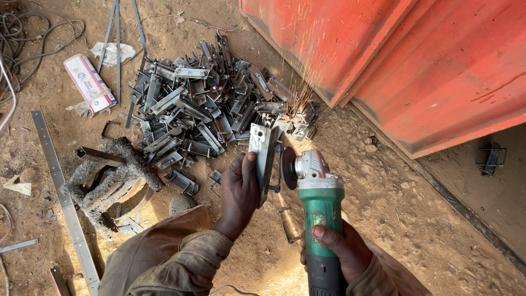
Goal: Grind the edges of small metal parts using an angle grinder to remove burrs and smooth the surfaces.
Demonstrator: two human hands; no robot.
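Bare, dusty ground [394, 219] is spreading out under you, with a red sheet-metal panel [438, 66] leaning in from the upper right and a tangle of cables [27, 44] lying off to the left. You are holding a small steel bracket [262, 156] upright in your left hand [240, 194], fingers wrapped tight around its lower edge, thumb pressing on the face. Your right hand [339, 249] is gripping the green body of the angle grinder [318, 208], fingers closed round the barrel. The disc [289, 168] is meeting the bracket's edge, and sparks [301, 93] are flying away toward the red panel.

Just beyond the bracket, a big heap of similar steel brackets [208, 104] is lying on the dirt; whether those are ground or waiting, you cannot tell from here. So this one piece is in hand and mid-grind, with nothing showing it finished yet. A flat steel strip [60, 192] is lying at the left beside a rough concrete block [109, 181], and a white carton [89, 83] is resting near the heap.
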